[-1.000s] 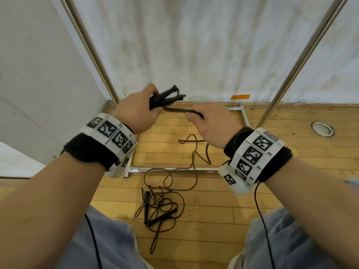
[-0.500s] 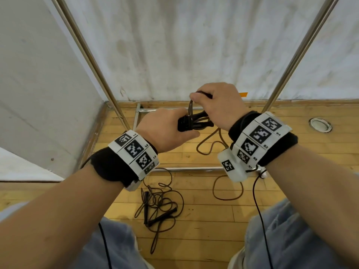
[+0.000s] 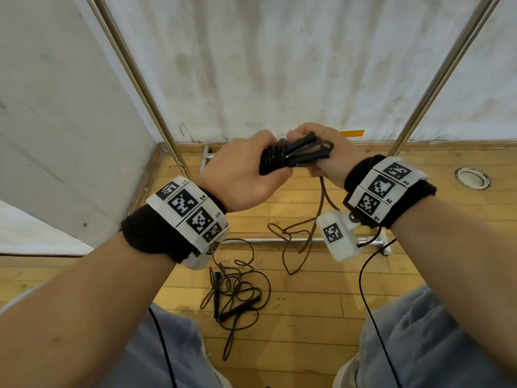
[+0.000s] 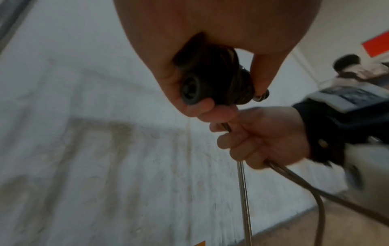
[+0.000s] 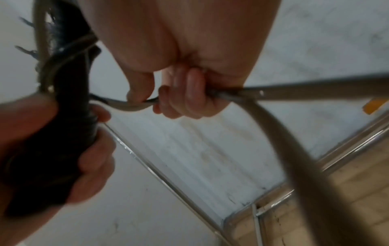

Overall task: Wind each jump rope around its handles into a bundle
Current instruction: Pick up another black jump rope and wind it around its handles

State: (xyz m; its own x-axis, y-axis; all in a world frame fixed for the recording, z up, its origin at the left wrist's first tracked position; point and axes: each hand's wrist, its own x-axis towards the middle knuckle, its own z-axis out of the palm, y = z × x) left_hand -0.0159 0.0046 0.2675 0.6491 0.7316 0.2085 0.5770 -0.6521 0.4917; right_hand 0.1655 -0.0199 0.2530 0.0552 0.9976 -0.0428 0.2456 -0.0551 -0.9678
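Note:
My left hand [image 3: 246, 172] grips the two black handles [image 3: 291, 156] of a jump rope held together, with several turns of dark rope wound round them [image 4: 214, 79]. Just right of it, my right hand [image 3: 330, 155] has its fingers curled round the free rope [image 5: 134, 104], which runs from the handles through the fist. The loose remainder [image 3: 296, 236] hangs down to the wooden floor in loops. A second black jump rope [image 3: 235, 292] lies unwound in a tangle on the floor between my knees.
A metal frame surrounds the spot: two slanting poles [image 3: 134, 77] [image 3: 444, 71] and a floor bar [image 3: 268, 241]. White sheeting hangs behind. A round metal floor fitting [image 3: 472, 178] sits at the right. Another person [image 4: 355, 69] is far off in the left wrist view.
My right hand has come down from above the handles to their right side, carrying the rope round them. My left hand with the handles has stayed about level.

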